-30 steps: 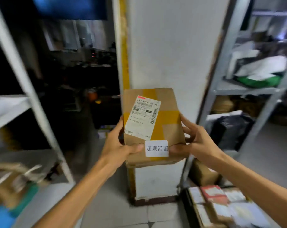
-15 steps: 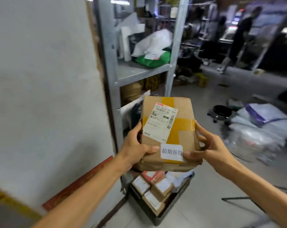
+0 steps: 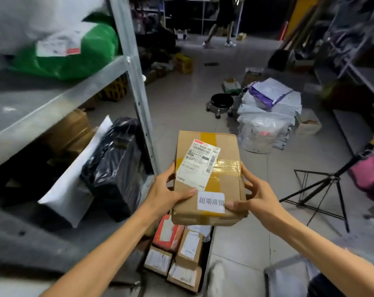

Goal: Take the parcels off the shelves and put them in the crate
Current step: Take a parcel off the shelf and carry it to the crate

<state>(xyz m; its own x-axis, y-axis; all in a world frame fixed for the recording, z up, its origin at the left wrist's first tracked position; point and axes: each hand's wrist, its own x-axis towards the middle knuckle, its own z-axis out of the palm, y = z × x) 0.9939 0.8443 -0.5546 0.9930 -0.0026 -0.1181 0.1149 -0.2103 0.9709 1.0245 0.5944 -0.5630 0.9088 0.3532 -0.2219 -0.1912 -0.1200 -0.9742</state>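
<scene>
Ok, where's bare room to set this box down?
The crate under the box looks packed with small parcels; only on top. Bare floor tiles lie between the crate and the tripod. Left of the crate, the black bag and white mailer fill the space.

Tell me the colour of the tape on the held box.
Yellow tape on the box, head view.
</scene>
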